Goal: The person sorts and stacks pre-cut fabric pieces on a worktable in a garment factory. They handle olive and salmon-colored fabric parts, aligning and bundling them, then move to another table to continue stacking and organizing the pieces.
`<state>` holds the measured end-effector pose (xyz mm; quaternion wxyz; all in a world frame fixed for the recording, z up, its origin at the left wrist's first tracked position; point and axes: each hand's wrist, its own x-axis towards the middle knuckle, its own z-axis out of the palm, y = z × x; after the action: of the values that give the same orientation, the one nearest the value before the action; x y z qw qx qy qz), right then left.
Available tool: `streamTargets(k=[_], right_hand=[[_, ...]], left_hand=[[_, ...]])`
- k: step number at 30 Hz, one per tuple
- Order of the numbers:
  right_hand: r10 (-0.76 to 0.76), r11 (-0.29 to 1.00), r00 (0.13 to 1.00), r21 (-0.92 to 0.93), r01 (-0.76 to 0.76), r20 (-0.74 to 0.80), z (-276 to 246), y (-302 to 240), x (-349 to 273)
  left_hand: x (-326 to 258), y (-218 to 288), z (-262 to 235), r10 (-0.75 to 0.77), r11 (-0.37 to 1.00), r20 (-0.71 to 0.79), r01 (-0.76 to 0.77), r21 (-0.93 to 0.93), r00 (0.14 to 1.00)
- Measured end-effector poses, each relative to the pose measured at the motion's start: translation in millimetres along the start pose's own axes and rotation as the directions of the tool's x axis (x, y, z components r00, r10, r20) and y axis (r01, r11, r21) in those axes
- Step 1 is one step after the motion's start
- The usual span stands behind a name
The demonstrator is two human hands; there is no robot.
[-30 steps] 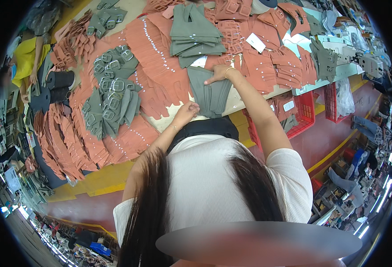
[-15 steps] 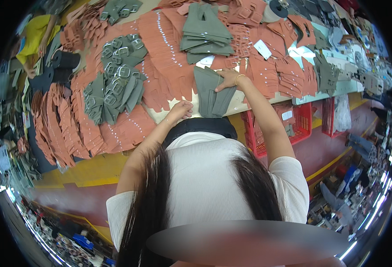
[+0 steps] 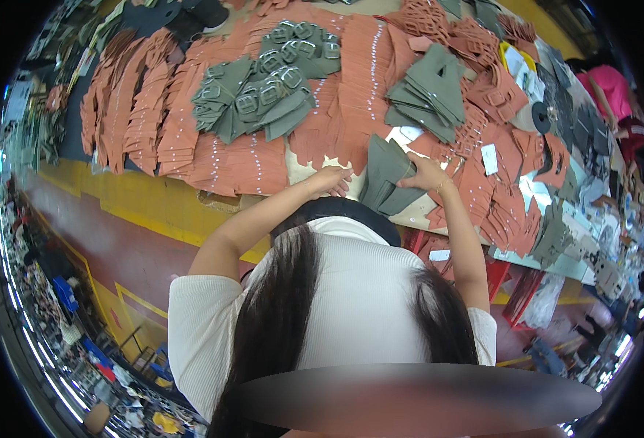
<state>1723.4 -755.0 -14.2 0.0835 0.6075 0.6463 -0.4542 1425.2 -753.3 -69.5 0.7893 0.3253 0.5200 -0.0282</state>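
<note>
A small stack of flat dark green cut pieces (image 3: pixel 384 175), likely leather or a similar sheet material, lies on the table edge in front of me. My right hand (image 3: pixel 427 174) rests at its right side, thumb and fingers spread over the edge of the pieces. Left of the stack, my left hand (image 3: pixel 332 181) hovers by the table edge, fingers loosely apart, with nothing visible in it. Just beyond sits a larger pile of green pieces (image 3: pixel 428 91). Farther left, green straps with metal buckles (image 3: pixel 271 91) are heaped on orange-brown strips (image 3: pixel 223 160).
More orange-brown pieces (image 3: pixel 493 190) cover the table on the right, with a white card (image 3: pixel 489 159) among them. Red crates (image 3: pixel 523 296) stand below the right edge. A person in pink (image 3: pixel 608 91) is at the far right. Black rolls (image 3: pixel 183 20) lie at the far left.
The view has swung left, so the table appears shifted right. My right hand has slid toward the right edge of the green stack. My left hand's fingers look looser.
</note>
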Motion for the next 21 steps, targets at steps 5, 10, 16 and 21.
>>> streamTargets(k=[5, 10, 16, 21], right_hand=[[-0.268, 0.939, 0.89, -0.307, 0.156, -0.37, -33, -69, -65], [-0.577, 0.785, 0.561, -0.592, 0.181, -0.594, -60, -123, -99], [-0.597, 0.783, 0.492, -0.594, 0.186, -0.633, -43, -156, -100], [-0.444, 0.71, 0.531, 0.078, 0.7, -0.722, -20, -146, -91]], left_hand=[[-38, 40, -5, 0.039, 0.958, 0.399, 0.08, -0.277, 0.916], [-91, 109, 15, 0.271, 0.758, 0.48, 0.122, -0.64, 0.835], [-116, 140, 4, 0.435, 0.72, 0.149, -0.244, -0.65, 0.888], [-113, 121, -7, 0.477, 0.629, -0.018, -0.355, -0.692, 0.879]])
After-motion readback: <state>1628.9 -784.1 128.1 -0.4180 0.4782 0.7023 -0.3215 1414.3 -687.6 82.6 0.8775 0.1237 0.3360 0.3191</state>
